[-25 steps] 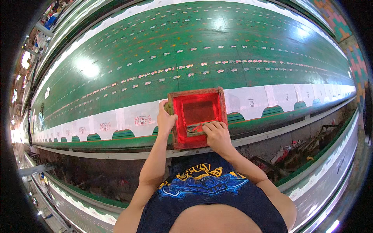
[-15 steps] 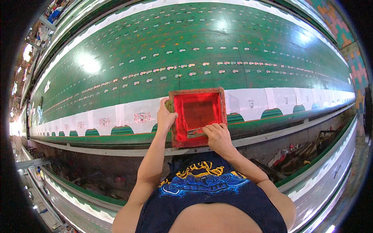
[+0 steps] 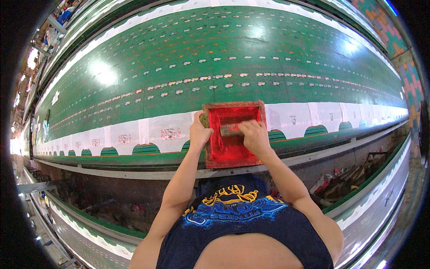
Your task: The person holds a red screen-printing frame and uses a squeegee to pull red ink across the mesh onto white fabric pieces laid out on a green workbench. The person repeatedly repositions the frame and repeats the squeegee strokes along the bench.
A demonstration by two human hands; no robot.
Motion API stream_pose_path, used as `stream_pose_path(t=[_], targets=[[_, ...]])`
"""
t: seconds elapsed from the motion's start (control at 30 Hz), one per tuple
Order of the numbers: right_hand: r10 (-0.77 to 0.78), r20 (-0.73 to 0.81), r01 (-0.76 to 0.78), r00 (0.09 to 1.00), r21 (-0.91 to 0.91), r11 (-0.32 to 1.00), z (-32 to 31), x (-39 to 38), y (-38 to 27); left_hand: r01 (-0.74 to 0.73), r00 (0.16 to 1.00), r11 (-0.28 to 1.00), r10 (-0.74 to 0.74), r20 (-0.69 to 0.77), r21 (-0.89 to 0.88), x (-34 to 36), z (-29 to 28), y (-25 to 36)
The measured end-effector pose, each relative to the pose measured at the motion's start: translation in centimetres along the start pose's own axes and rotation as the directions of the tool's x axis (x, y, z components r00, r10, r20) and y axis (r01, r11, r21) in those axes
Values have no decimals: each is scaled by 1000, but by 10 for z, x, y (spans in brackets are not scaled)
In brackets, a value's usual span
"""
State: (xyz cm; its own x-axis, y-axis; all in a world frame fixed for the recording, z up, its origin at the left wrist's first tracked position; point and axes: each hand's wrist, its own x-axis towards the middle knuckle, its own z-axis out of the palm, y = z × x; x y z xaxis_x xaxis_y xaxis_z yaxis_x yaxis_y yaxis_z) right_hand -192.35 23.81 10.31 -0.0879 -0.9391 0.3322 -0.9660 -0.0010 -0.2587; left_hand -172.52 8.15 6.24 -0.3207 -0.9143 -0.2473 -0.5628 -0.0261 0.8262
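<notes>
A wooden-framed printing screen (image 3: 235, 106), its inside covered in red ink, lies over a row of white fabric pieces (image 3: 293, 115) at the table's near edge. My left hand (image 3: 200, 132) is closed around the frame's left side, thumb toward the inner edge. Inside the frame, my right hand (image 3: 255, 135) grips a squeegee (image 3: 230, 130), which crosses the screen a little above its middle. What lies directly under the screen is hidden. Left of the frame, fabric pieces bear pink and red prints (image 3: 170, 133); those to the right show only faint dark outlines.
The long green table (image 3: 179, 58) carries rows of small printed marks and another white fabric strip along its far edge. A metal rail (image 3: 309, 158) runs along the near side. Scraps lie below it at right (image 3: 331, 179). More long tables stand behind and beyond.
My right hand has moved the squeegee away from me, from the screen's near end to above its middle. My left hand keeps its hold on the frame. The view has shifted slightly.
</notes>
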Motion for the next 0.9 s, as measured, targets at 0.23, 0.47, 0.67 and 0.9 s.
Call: stream_pose_path(t=[0.23, 0.47, 0.67, 0.9], targets=[[-21, 65, 18, 998, 53, 998, -26, -11, -8, -19, 999, 998, 17, 48, 57, -6, -11, 17], [88, 8, -88, 996, 8, 996, 8, 59, 19, 6, 996, 999, -2, 94, -41, -7, -11, 21], [47, 24, -47, 999, -20, 999, -13, -36, -34, -55, 998, 997, 56, -4, 46, -5, -3, 4], [46, 61, -50, 997, 59, 997, -44, -54, -16, -72, 997, 997, 71, -40, -30, -20, 2, 37]])
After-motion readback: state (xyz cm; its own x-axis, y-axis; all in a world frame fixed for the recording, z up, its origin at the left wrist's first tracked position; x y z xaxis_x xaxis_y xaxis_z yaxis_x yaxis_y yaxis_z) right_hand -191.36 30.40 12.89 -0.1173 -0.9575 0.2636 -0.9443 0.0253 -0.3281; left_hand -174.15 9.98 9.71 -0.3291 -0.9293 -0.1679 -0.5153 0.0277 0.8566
